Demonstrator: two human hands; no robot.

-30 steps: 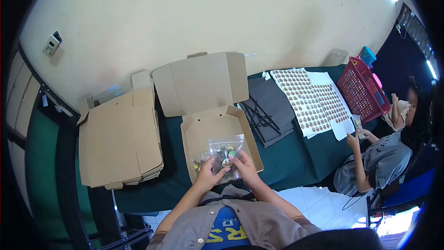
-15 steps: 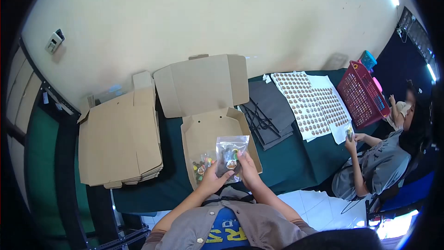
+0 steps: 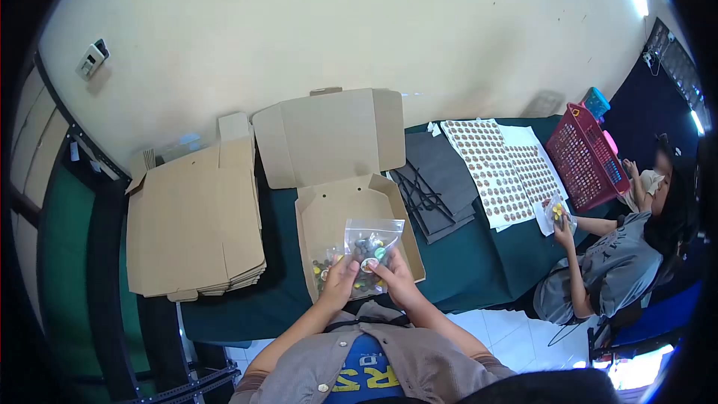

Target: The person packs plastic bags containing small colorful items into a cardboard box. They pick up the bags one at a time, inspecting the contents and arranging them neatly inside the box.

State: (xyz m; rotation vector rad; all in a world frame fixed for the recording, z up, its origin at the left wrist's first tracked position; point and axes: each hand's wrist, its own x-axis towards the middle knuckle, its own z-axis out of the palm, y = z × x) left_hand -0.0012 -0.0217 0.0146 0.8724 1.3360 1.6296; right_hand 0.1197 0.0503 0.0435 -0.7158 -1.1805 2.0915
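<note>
Gripping a clear zip bag (image 3: 370, 243) of small coloured round pieces from both sides: left hand (image 3: 340, 282) pinching its lower left edge, right hand (image 3: 394, 278) closing fingers on its lower right edge; holding it upright just above the open cardboard box (image 3: 336, 206); lying under the left hand, a second small bag (image 3: 323, 263) inside that box; sitting well left of both hands, flat cardboard blanks (image 3: 191, 217); spreading right, black bags (image 3: 437, 179), sticker sheets (image 3: 497, 164); working far right, a seated co-worker (image 3: 598, 269) beside a red basket (image 3: 587, 153).
</note>
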